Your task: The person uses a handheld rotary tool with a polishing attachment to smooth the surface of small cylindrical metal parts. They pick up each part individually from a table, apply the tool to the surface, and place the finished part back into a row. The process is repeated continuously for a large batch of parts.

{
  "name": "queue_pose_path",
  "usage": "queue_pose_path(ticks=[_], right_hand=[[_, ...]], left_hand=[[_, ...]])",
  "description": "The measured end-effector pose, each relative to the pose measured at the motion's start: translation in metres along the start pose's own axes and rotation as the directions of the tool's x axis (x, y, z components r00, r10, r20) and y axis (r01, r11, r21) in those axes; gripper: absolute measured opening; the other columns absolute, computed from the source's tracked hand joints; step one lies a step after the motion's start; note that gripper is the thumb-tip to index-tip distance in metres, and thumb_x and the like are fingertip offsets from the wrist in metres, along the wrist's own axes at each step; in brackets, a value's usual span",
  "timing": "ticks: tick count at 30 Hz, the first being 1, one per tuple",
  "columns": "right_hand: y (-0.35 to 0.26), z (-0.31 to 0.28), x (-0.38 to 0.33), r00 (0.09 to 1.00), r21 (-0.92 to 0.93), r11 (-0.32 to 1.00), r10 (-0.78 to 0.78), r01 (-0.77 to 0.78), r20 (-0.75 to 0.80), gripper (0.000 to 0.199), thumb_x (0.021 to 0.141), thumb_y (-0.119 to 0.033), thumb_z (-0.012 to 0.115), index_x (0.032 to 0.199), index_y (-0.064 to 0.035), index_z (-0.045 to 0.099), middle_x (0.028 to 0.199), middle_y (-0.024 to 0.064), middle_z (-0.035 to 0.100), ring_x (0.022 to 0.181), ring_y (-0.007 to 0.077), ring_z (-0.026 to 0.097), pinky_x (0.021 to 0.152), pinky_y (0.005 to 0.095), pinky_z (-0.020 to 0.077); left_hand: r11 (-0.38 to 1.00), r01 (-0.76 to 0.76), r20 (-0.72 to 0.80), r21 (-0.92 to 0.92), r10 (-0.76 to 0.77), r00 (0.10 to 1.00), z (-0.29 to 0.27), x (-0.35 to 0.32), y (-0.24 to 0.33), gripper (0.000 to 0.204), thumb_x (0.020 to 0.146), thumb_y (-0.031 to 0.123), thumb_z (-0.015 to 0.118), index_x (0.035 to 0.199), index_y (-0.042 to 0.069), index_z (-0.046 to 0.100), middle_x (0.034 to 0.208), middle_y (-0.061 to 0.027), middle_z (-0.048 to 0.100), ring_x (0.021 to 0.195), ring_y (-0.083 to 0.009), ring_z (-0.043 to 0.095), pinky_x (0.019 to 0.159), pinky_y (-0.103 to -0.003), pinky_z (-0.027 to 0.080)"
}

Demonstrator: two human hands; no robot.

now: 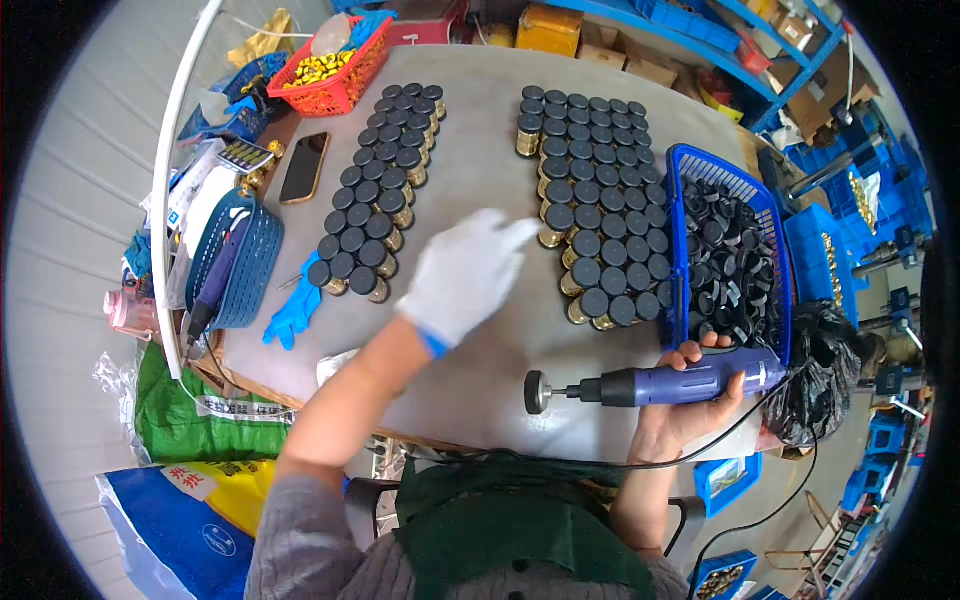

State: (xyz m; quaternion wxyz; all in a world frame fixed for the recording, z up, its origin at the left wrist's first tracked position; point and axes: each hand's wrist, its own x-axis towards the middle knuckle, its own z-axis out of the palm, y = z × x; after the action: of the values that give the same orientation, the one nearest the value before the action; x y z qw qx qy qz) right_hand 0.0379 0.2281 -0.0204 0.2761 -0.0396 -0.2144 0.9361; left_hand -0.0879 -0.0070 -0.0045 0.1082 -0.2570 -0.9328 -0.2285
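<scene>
My left hand (470,270), in a white glove, stretches over the middle of the table with its fingers extended and nothing visible in them. Its fingertips come close to the left edge of a block of black-capped brass cylinders (586,218); whether they touch one I cannot tell. My right hand (690,410), bare, is wrapped round a purple electric screwdriver (660,386) at the table's near right. The tool points left and carries a round black head (537,392) on its shaft. A second group of black-capped brass cylinders (372,191) stands upright left of centre.
A blue basket (678,240) of loose black caps stands at the right. Far left is a red basket (340,95) with yellow pieces. A phone (305,168), a blue glove (294,312) and a dark blue basket (262,262) line the left side. The screwdriver's cord (640,466) crosses the near edge.
</scene>
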Motion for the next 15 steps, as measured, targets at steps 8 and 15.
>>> queue_pose_path(ticks=[8,15], right_hand=[[-0.019,0.002,0.001,0.993,-0.024,0.994,-0.109,0.108,-0.034,0.044,0.082,-0.034,0.059,0.111,-0.0034,0.046,0.101,0.0097,0.053,0.076,0.0189,0.050,0.063,0.0270,0.0452],[-0.026,-0.007,0.021,0.989,0.083,0.986,-0.140,0.143,-0.039,0.044,0.080,-0.034,0.062,0.105,-0.0019,0.047,0.099,0.0130,0.052,0.075,0.0189,0.049,0.063,0.0269,0.0455]], left_hand=[[0.956,0.219,0.121,-0.196,-0.198,0.973,0.057,0.029,-0.014,0.030,0.084,0.029,0.056,0.106,0.009,0.053,0.087,-0.0121,0.063,0.072,-0.0265,0.062,0.057,-0.036,0.048],[-0.251,0.755,0.779,-0.606,0.004,0.627,0.020,-0.073,0.014,0.036,0.079,0.017,0.061,0.110,0.002,0.051,0.075,-0.0069,0.062,0.053,-0.0076,0.052,0.043,-0.018,0.035]])
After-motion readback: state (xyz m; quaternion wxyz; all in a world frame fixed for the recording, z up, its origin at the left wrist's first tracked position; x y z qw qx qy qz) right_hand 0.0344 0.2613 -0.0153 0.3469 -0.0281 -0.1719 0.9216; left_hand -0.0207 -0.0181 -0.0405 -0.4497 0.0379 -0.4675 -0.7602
